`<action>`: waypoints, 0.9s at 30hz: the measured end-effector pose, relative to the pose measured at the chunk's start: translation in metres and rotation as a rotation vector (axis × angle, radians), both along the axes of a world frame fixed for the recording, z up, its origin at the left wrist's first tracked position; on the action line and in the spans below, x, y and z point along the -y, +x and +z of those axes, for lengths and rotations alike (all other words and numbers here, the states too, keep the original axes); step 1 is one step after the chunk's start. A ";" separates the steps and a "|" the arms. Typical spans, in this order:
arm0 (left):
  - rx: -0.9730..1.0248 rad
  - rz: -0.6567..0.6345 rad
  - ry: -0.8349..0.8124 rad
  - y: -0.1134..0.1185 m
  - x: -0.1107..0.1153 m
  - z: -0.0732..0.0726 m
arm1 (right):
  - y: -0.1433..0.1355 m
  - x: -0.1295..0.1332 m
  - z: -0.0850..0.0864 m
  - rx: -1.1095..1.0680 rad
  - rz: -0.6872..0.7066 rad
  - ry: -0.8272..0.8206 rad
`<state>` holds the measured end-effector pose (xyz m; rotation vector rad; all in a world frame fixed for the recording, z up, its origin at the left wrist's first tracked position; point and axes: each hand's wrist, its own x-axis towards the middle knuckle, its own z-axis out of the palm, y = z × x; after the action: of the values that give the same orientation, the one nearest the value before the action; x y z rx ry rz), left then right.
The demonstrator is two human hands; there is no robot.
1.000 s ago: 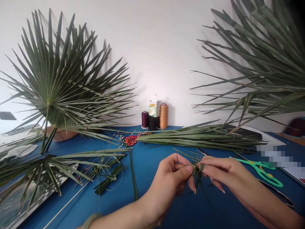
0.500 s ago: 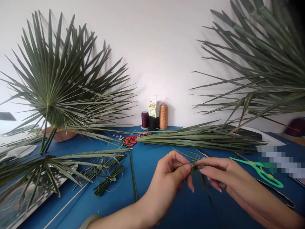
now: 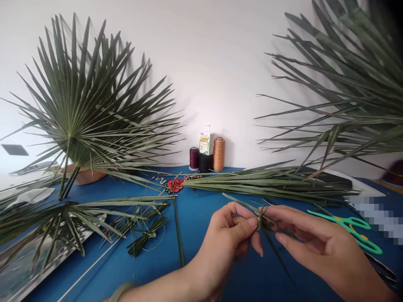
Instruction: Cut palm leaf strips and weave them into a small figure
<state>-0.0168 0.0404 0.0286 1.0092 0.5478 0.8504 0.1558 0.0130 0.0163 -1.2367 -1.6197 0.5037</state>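
A small knotted piece of green palm leaf strips point(image 3: 260, 214) is pinched between the thumb and fingers of my left hand point(image 3: 234, 230), which has a ring on one finger. Loose strip ends stick out above it, and a long one trails down to the right. Just right of the knot is my right hand point(image 3: 311, 237), its thumb apart from its fingers and its fingertips close to the strips. Whether those fingertips grip a strip is unclear. Left of my hands, a single leaf strip point(image 3: 178, 230) lies on the blue table point(image 3: 157, 272).
Large palm fans point(image 3: 72, 92) stand at left beside a bowl point(image 3: 90, 175); more fronds point(image 3: 346, 84) hang at right. Behind my hands lie a leaf bundle point(image 3: 252, 182), a rose patch point(image 3: 175, 186) and thread spools point(image 3: 219, 154). Green scissors point(image 3: 349, 222) lie at right; woven leaf pieces point(image 3: 147, 235) at left.
The thumb of my right hand has moved away from its fingers and the knot. The knot has turned, and its strips spread differently. The whole view has shifted slightly.
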 end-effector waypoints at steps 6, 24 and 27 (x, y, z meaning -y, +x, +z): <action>0.050 -0.002 0.039 -0.001 -0.004 -0.004 | -0.005 -0.001 0.008 0.147 -0.062 0.114; -0.018 -0.055 -0.003 -0.001 -0.001 -0.004 | 0.014 -0.001 0.012 0.501 0.086 0.303; -0.069 -0.086 -0.045 -0.001 0.002 -0.001 | 0.013 -0.002 0.017 0.375 0.074 0.236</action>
<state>-0.0176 0.0389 0.0272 1.0172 0.5758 0.7266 0.1692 0.0150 0.0329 -1.1414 -1.9808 0.1204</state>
